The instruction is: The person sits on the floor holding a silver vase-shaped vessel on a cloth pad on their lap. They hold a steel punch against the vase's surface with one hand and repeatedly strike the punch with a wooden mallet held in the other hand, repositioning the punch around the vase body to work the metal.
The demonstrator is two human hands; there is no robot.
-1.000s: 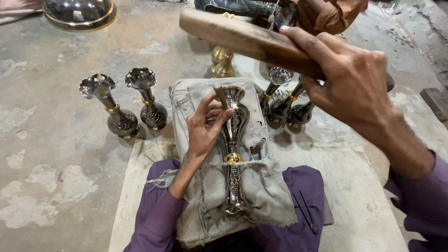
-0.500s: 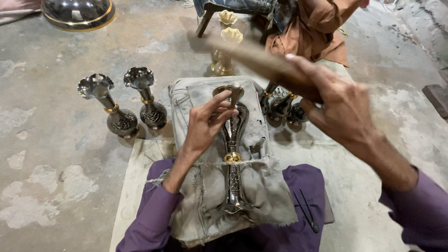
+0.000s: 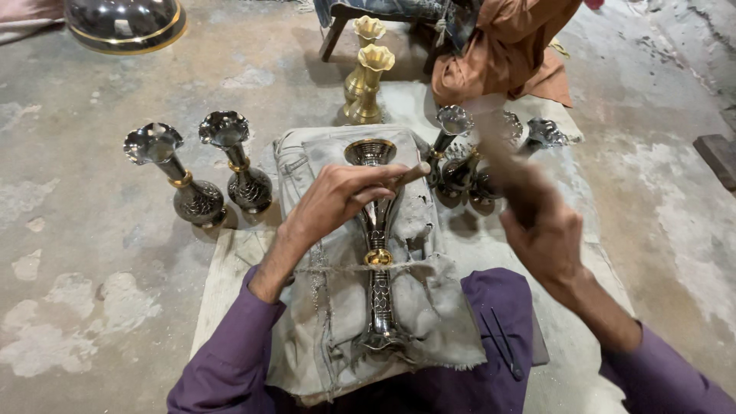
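I see the dark engraved vase lying flat on the grey cloth pad, its mouth pointing away from me. My left hand rests over the vase's neck, pinching a thin tool between thumb and fingers. My right hand, right of the vase, is blurred; it seems closed around a wooden handle, though I cannot be sure. A misjudged blow could hit those fingers, or roll the vase off the pad into the vases beyond.

head cam | looks steeply down, forward | close over lap | single view
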